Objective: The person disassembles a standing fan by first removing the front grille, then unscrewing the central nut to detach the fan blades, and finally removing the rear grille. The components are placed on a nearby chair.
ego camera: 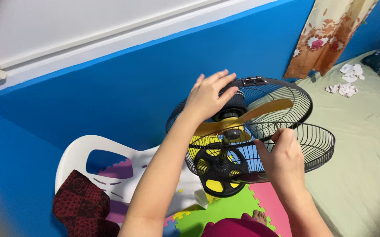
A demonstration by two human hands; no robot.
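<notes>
- The left hand [208,97] lies spread, fingers apart, flat over the upper edge of the round black wire rear guard [282,94] of an electric fan, apparently steadying the fan head.
- The right hand [282,159] is clamped on the rim of the black wire front guard [317,145], which hangs open and tilted away from the rear guard, touching it only near the lower left side, so the blades are exposed.
- Between the two guards sit the yellow plastic blades [260,109] around a dark hub; a black round centre plate with yellow patches [216,169] shows behind the front guard's wires.
- The fan is held up in front of the blue painted wall [111,96], above a white plastic chair [124,169] draped with a dark red patterned cloth [82,204].
- Below lie green and pink foam floor tiles [225,210]; a pale green bedsheet [365,145] spreads on the right, with crumpled white tissues [347,81] and a floral curtain [330,35] beyond.
</notes>
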